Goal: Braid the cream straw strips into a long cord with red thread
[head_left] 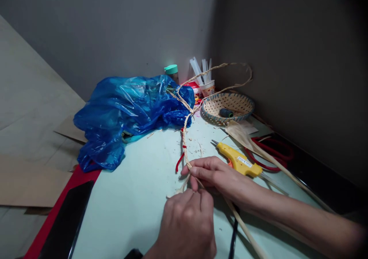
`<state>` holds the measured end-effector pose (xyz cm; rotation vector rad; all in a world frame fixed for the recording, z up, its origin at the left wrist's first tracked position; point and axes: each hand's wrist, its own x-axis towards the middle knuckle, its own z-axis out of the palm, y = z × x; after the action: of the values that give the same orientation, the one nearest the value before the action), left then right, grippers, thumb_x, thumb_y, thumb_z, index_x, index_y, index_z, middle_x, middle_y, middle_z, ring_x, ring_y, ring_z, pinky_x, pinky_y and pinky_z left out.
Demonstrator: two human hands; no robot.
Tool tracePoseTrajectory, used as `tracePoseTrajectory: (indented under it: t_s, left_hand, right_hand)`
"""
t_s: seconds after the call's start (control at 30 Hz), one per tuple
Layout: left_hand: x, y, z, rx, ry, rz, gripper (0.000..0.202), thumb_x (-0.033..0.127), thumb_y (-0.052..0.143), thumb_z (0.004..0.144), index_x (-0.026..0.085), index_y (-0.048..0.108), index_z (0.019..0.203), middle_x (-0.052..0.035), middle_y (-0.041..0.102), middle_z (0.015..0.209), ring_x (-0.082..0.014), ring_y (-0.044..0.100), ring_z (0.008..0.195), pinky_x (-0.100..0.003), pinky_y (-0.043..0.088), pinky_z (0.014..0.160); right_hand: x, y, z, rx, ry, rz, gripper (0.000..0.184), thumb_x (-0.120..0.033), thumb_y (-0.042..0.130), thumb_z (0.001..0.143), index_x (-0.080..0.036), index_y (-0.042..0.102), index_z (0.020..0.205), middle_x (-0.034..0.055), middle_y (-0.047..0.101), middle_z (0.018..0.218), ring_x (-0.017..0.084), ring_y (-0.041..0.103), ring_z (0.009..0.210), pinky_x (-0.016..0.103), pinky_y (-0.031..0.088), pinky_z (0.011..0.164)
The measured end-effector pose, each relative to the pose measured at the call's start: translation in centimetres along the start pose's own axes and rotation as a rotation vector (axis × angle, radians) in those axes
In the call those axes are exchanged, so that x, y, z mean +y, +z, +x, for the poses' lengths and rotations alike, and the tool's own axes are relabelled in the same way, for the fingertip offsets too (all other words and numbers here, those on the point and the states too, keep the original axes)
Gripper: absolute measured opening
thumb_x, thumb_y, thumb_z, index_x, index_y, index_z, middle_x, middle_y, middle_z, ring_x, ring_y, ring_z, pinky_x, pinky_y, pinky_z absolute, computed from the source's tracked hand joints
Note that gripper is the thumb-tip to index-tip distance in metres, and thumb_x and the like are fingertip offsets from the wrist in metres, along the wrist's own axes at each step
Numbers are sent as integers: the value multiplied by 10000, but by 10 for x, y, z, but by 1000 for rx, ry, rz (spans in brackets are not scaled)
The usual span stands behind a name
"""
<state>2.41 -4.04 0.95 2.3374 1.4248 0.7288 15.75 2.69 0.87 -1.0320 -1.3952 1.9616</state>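
A pale braided straw cord (184, 141) runs from the blue bag down the table to my hands. My right hand (214, 172) pinches the braid's near end with its fingers closed. Just below it, my left hand (186, 222) is closed on the loose straw strands (179, 189) that hang from that end. A red string (179, 160) lies woven along the braid. A long loose straw strip (244, 228) trails under my right forearm toward the table's near edge.
A crumpled blue plastic bag (126, 113) lies at the back left. A small woven basket (228, 106), a yellow glue gun (238, 160), red scissors (273, 151), a cup of glue sticks (205, 80) and a green-capped bottle (171, 71) stand near the corner walls. Cardboard (25, 178) lies left.
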Motion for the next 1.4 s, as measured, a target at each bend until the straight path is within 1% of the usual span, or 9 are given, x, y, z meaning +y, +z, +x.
tracePoseTrajectory:
  t_s: [0.07, 0.17, 0.23, 0.3, 0.43, 0.83, 1.0, 1.17, 1.4]
  left_hand:
    - [-4, -8, 2, 81, -60, -86, 197, 202, 591, 771, 204, 566, 576, -49, 557, 544, -162, 458, 518, -312, 250, 542]
    - [-12, -23, 11, 230, -331, -273, 250, 288, 547, 837, 198, 559, 604, -34, 557, 589, -155, 485, 567, -287, 313, 575]
    - [-18, -27, 18, 123, -503, -562, 163, 327, 537, 855, 203, 555, 750, -33, 615, 708, -164, 550, 643, -273, 380, 617]
    - [-23, -25, 23, 15, -557, -916, 122, 320, 530, 863, 209, 481, 849, -34, 642, 779, -167, 590, 695, -282, 427, 668]
    - [-26, -14, 26, 6, -581, -1215, 165, 260, 539, 859, 213, 381, 871, -16, 635, 701, -159, 613, 694, -290, 445, 706]
    - [-35, -19, 29, -85, -733, -1294, 260, 134, 641, 749, 173, 426, 889, -20, 614, 633, -116, 579, 580, -211, 410, 577]
    - [-38, -18, 32, -31, -821, -1418, 211, 122, 658, 701, 147, 482, 815, 58, 448, 541, -24, 339, 434, -156, 203, 421]
    - [-39, -19, 32, -96, -751, -1327, 183, 233, 661, 768, 104, 533, 746, 26, 496, 609, 14, 216, 413, -171, 111, 400]
    - [-37, -16, 28, -52, -716, -1044, 210, 304, 609, 806, 124, 555, 712, 26, 524, 584, -7, 285, 379, -197, 127, 390]
  right_hand:
    - [-2, 2, -2, 36, -23, -22, 238, -357, 525, 873, -136, 606, 839, -22, 498, 630, 74, 341, 507, 218, 222, 483]
    - [-2, 5, -4, 42, -56, -6, 255, -316, 488, 893, -149, 513, 702, -42, 406, 595, 70, 291, 499, 220, 198, 476]
    - [1, 7, -4, 13, -69, 70, 255, -303, 459, 906, -156, 481, 699, -44, 384, 601, 71, 281, 505, 217, 195, 481]
    - [5, 8, -4, -6, -87, 121, 225, -306, 449, 911, -159, 499, 749, -41, 395, 619, 74, 295, 520, 214, 205, 492]
    - [11, 8, -1, -19, -116, 48, 236, -302, 439, 920, -162, 482, 735, -36, 402, 625, 76, 315, 530, 215, 223, 506]
    - [3, 5, -2, -41, -158, -191, 200, -238, 416, 907, -154, 563, 801, -15, 521, 684, 82, 402, 568, 224, 316, 575]
    - [4, 3, -4, 5, -217, -431, 212, -207, 375, 926, -172, 558, 825, -15, 532, 681, 111, 491, 670, 232, 358, 652]
    - [1, 4, -7, -12, -233, -554, 242, -248, 302, 970, -186, 533, 934, -5, 577, 709, 129, 544, 717, 245, 386, 687]
    - [-7, 3, -14, 147, -144, -1234, 170, -141, 459, 847, -162, 540, 994, -8, 514, 603, 97, 365, 478, 250, 164, 490]
